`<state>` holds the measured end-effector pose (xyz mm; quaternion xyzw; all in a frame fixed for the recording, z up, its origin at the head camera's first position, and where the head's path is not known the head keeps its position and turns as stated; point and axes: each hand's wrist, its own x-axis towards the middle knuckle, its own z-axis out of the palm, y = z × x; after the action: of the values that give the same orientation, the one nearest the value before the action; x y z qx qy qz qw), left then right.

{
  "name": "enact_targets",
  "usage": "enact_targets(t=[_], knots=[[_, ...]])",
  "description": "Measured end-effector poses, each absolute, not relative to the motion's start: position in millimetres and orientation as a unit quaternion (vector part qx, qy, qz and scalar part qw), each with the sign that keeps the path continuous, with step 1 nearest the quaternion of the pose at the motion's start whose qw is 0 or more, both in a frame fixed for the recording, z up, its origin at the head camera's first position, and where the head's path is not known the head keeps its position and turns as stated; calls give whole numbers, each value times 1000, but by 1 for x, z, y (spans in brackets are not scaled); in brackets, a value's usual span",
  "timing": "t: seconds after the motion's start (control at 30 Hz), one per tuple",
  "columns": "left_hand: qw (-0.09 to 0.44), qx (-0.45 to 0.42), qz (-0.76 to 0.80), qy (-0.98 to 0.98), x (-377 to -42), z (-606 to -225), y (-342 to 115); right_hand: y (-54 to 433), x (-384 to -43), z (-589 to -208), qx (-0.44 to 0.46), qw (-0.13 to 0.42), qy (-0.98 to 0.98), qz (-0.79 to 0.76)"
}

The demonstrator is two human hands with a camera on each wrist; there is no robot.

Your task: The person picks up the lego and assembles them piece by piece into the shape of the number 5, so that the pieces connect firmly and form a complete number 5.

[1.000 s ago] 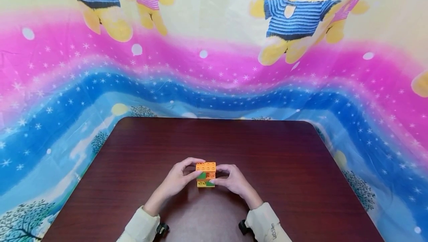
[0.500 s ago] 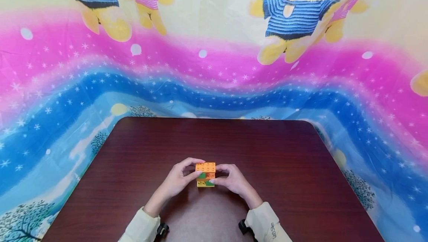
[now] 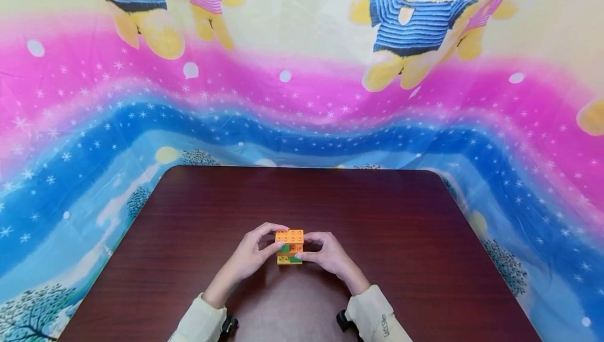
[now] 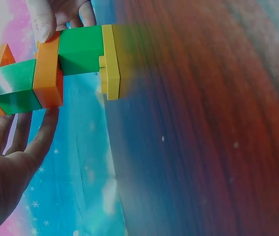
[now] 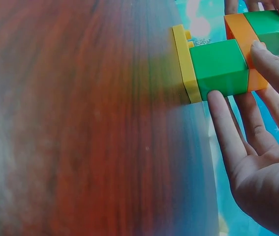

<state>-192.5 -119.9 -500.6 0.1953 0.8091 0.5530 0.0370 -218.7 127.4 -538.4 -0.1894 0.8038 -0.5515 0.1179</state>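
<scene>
A small tower of toy building bricks stands upright at the table's near middle. From the top down it has an orange studded brick [image 3: 290, 236], a green block [image 4: 17, 81] on the left, an orange brick [image 4: 48, 73], a green block [image 5: 220, 66] on the right, and a thin yellow plate [image 3: 283, 260]. My left hand [image 3: 251, 250] grips the upper left side, thumb in front and fingers behind. From the right, my right hand [image 3: 332, 254] holds the middle and lower part, its thumb on the middle orange brick. The left fingertips behind the tower are partly hidden.
The tower rests on a dark red-brown wooden table [image 3: 401, 226] with rounded far corners. Behind and beside it hangs a colourful cloth [image 3: 302, 95] printed with bears. Black wrist straps [image 3: 229, 324] show below both pale sleeves [image 3: 198, 318].
</scene>
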Motion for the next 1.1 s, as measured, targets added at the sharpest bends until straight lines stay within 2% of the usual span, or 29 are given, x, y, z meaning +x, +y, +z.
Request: enact_targets(t=[1.1], knots=[[29,203,565,799,-192,-507,-121,126,-218,-537,-181,110,823,-528]])
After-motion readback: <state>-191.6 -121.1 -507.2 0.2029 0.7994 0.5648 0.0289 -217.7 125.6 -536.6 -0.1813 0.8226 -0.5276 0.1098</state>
